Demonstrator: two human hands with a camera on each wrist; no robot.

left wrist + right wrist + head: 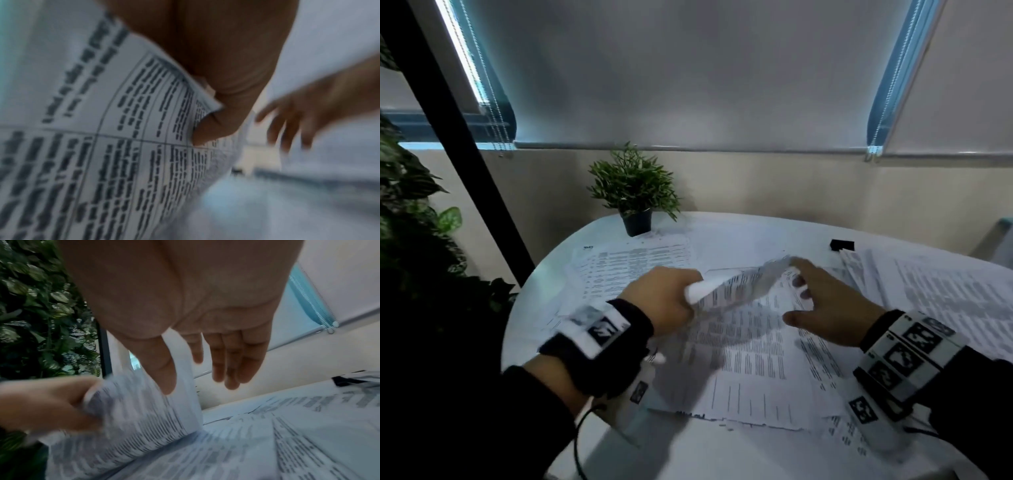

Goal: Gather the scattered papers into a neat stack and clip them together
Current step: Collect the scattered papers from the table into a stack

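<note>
Printed paper sheets lie scattered over the round white table (739,229). My left hand (671,298) grips a bent bundle of sheets (736,291) lifted off the table; the left wrist view shows its thumb (213,128) pinching the curled paper (123,129). My right hand (822,301) hovers just right of the lifted bundle, fingers (232,363) straight and spread, holding nothing. In the right wrist view the left hand (51,405) clutches the sheets (139,410). A black binder clip (842,245) sits at the far right of the table, also in the right wrist view (347,380).
A small potted plant (635,195) stands at the table's far edge. More sheets lie at the far left (626,263) and in a fanned pile at the right (945,291). Leafy plants (410,222) and a black post (458,133) stand left of the table.
</note>
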